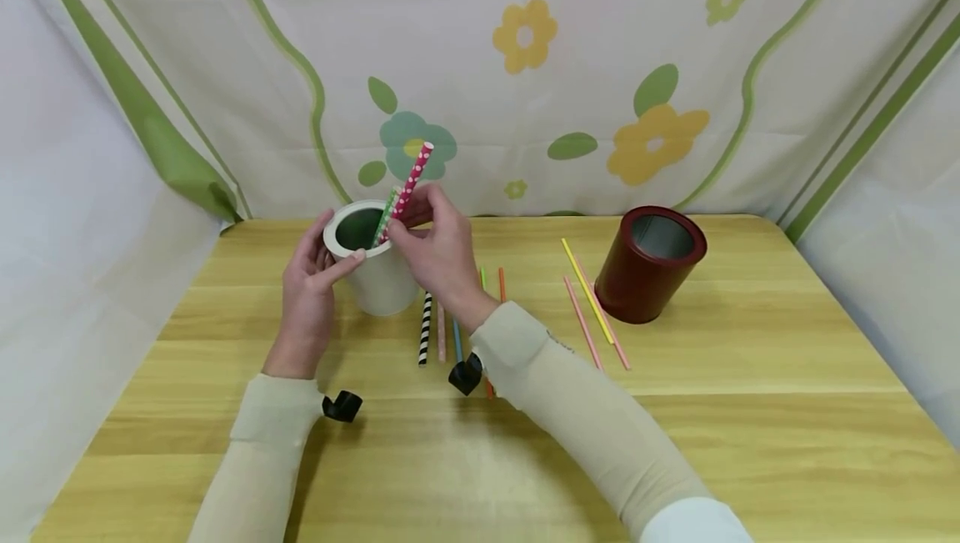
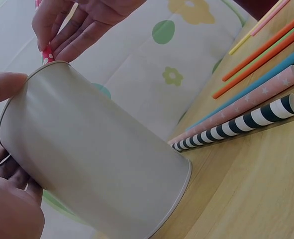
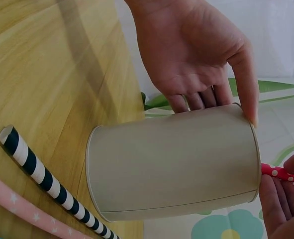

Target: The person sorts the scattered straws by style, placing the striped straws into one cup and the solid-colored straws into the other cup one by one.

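A white can [image 1: 381, 286] stands on the left part of the table. My left hand [image 1: 306, 297] holds it by the upper side, thumb at the rim and fingers along the wall. My right hand [image 1: 444, 253] pinches a red paper straw with white dots [image 1: 418, 166], whose lower end dips inside the can's mouth. Beside it a green patterned straw [image 1: 387, 216] leans in the can. The right wrist view shows the can [image 3: 176, 164] between both hands, with the red straw [image 3: 281, 173] at its rim. The straws' lower ends are hidden inside.
Right of the can lie a black-and-white striped straw [image 1: 425, 330], a pink starred straw [image 2: 236, 107], a blue straw [image 2: 256, 74] and thin orange and green ones. Farther right are a yellow straw [image 1: 587, 291], pink straws [image 1: 583, 324] and a dark red can [image 1: 637, 276]. A patterned curtain [image 1: 465, 51] hangs behind.
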A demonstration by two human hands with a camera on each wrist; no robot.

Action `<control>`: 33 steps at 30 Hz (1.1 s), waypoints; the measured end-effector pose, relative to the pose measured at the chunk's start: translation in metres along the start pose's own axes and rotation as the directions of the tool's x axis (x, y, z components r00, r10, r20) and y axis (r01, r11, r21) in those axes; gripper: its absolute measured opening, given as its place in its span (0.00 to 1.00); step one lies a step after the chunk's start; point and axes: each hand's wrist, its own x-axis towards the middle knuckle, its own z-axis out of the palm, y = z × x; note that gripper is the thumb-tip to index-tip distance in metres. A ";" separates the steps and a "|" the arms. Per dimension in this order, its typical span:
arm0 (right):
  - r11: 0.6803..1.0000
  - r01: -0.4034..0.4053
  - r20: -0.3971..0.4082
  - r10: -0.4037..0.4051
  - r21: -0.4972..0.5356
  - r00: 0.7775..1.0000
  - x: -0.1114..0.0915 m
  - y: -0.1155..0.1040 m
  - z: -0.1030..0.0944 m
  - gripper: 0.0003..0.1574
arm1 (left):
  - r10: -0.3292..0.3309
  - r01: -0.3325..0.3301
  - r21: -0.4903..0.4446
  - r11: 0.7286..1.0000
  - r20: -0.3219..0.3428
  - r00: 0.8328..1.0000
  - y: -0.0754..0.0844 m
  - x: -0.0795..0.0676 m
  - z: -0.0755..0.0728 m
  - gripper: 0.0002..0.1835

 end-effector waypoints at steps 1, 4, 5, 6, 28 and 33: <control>1.000 -0.001 0.001 0.001 0.001 1.000 0.000 -0.001 0.000 0.16 | 0.002 -0.002 0.000 1.000 0.000 1.000 0.000 0.000 0.000 0.41; 1.000 -0.001 0.002 0.001 0.011 1.000 0.002 -0.003 0.002 0.16 | 0.014 -0.014 -0.010 1.000 -0.007 1.000 0.001 0.001 0.000 0.40; 1.000 -0.003 0.004 0.003 0.015 1.000 0.002 -0.003 0.002 0.16 | 0.016 -0.016 -0.015 1.000 -0.010 1.000 0.002 0.001 -0.001 0.40; 1.000 -0.002 0.005 0.002 0.017 1.000 0.002 -0.004 0.003 0.16 | 0.018 -0.018 -0.019 1.000 -0.015 1.000 0.002 0.000 -0.001 0.40; 1.000 -0.003 0.017 0.003 -0.017 1.000 -0.001 -0.006 0.011 0.16 | 0.015 -0.015 -0.005 1.000 -0.019 1.000 0.004 -0.005 -0.009 0.40; 0.999 -0.003 0.009 0.003 -0.037 1.000 -0.001 -0.007 0.011 0.16 | 0.015 -0.015 0.004 1.000 -0.012 1.000 0.004 -0.005 -0.010 0.39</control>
